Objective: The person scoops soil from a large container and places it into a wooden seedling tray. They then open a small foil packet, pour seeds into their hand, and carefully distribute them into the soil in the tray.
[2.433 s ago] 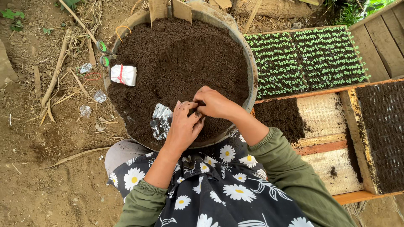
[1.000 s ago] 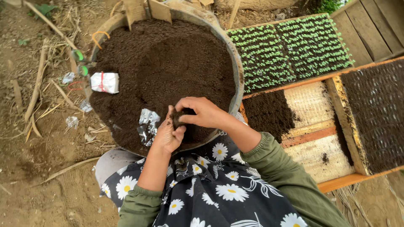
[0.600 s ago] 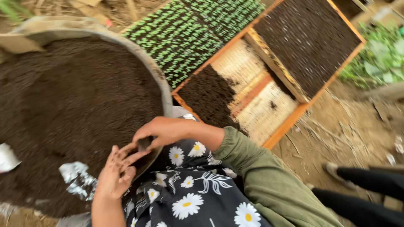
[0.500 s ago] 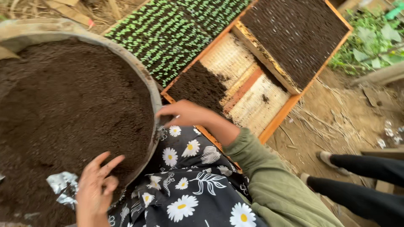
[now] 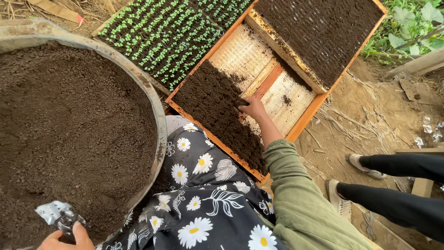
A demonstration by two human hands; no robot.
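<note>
now right hand [image 5: 253,107] pinches a soil lump [image 5: 241,102] over the wooden tray [image 5: 303,121].

I count one soil tub [image 5: 159,125], two seedling trays [image 5: 171,28], one wooden frame [image 5: 305,120], one foil packet [image 5: 54,213].

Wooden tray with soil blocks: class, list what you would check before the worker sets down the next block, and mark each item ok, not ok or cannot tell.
1. Right hand is over the wooden tray: ok.
2. It pinches a dark soil lump: ok.
3. Bare slats beside the soil rows leave room: ok.
4. Left hand is by the foil scrap at the basin: ok.
5. Lump firmness: cannot tell.
6. Bystander's shoes are clear of the tray: ok.
</note>
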